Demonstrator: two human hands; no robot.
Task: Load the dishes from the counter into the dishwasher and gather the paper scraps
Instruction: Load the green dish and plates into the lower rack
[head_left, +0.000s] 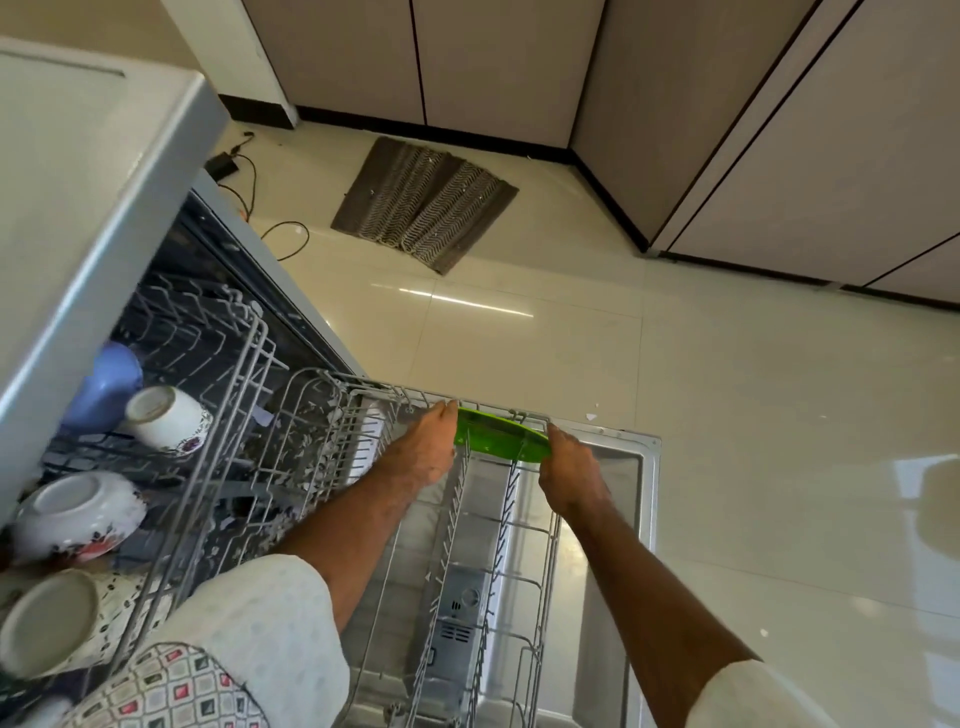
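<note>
Both hands reach forward to a green plate (501, 441) at the far end of the pulled-out lower rack (545, 551). Left hand (423, 449) lies against the plate's left edge with fingers stretched forward; whether they grip it cannot be told. Right hand (571, 467) is curled around the plate's right edge. The plate stands on edge among the rack's wires.

At far left, the upper rack (244, 358) holds upturned dishes: a speckled bowl (47, 623) nearest, a white flowered bowl (78, 512) beyond it, then a white cup (166, 418) lying on its side and a blue cup (111, 382). The lower rack sits over the open door (641, 467). On the pale floor (727, 389) to the right lie small white paper scraps (591, 416). Farther off, a brown mat (423, 205) lies before the cabinets (779, 156).
</note>
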